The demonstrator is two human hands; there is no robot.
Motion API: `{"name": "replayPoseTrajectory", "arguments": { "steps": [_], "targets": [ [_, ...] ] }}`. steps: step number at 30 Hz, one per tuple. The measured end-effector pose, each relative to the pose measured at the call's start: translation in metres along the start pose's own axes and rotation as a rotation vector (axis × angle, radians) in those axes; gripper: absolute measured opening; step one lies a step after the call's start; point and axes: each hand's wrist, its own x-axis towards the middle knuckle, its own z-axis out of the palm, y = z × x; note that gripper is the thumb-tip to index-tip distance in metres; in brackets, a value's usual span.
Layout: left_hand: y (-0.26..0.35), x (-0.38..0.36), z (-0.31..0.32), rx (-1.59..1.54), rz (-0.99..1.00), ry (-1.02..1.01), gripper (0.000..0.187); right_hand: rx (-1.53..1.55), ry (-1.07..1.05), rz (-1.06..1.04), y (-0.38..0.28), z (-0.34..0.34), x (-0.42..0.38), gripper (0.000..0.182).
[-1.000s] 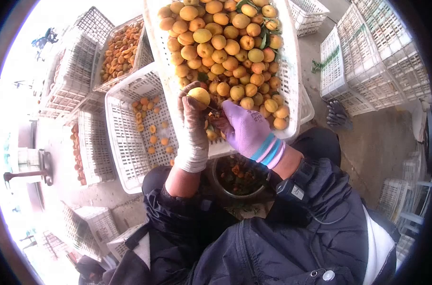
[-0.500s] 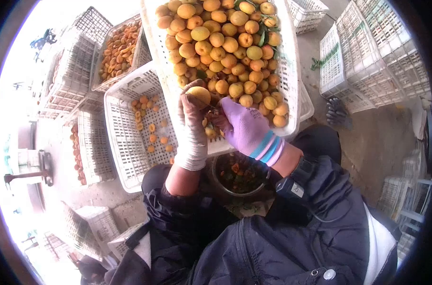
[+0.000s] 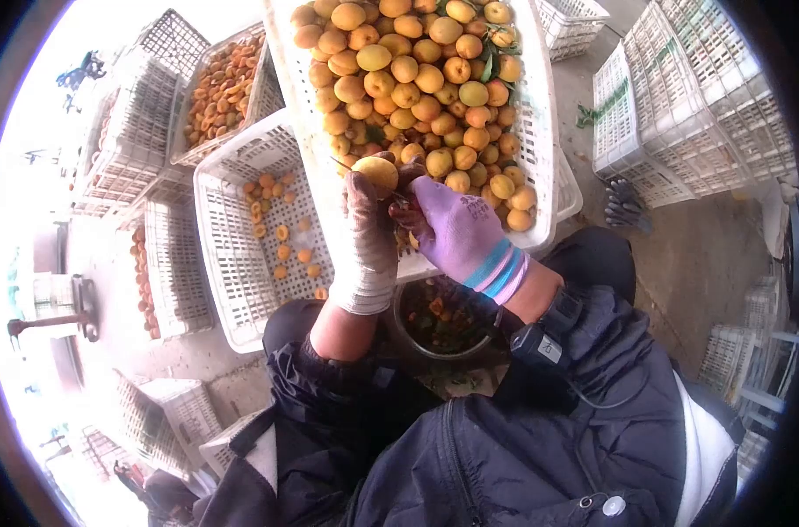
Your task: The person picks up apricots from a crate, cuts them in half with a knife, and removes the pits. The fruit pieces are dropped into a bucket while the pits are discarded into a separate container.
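My left hand (image 3: pixel 368 241), in a white glove, is closed around a yellow apricot (image 3: pixel 377 169) at the near edge of a white crate (image 3: pixel 542 132) heaped with whole apricots. In a purple glove, my right hand (image 3: pixel 459 233) sits right beside it, pinching a thin knife (image 3: pixel 390 195) whose blade lies against the fruit. Both hands hover over a dark bowl (image 3: pixel 439 321) of pits and scraps between my knees.
A white crate (image 3: pixel 228 263) on the left holds several apricot halves. Behind it stand more crates (image 3: pixel 219 88) with cut fruit. Empty white crates (image 3: pixel 680 114) are stacked at the right, with a dark glove (image 3: pixel 623 206) on the concrete floor.
Both hands have shifted slightly right and down with the apricot, still pressed together. The blade stays on the fruit.
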Motion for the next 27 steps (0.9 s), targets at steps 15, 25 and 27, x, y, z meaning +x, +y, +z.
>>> {"name": "replayPoseTrajectory", "arguments": {
  "steps": [15, 25, 27],
  "targets": [
    [0.031, 0.013, -0.011, 0.425, 0.203, 0.19, 0.052, 0.291, 0.066, 0.34, 0.007, -0.028, 0.01, 0.029],
    [0.022, -0.026, 0.034, 1.065, 0.254, -0.006, 0.051, 0.525, 0.277, 0.239, -0.011, -0.002, 0.006, 0.025],
    [0.017, -0.028, 0.038, 0.939, 0.229, -0.001, 0.052, 0.447, 0.321, 0.195, -0.012, 0.002, 0.004, 0.023]
  ]
}}
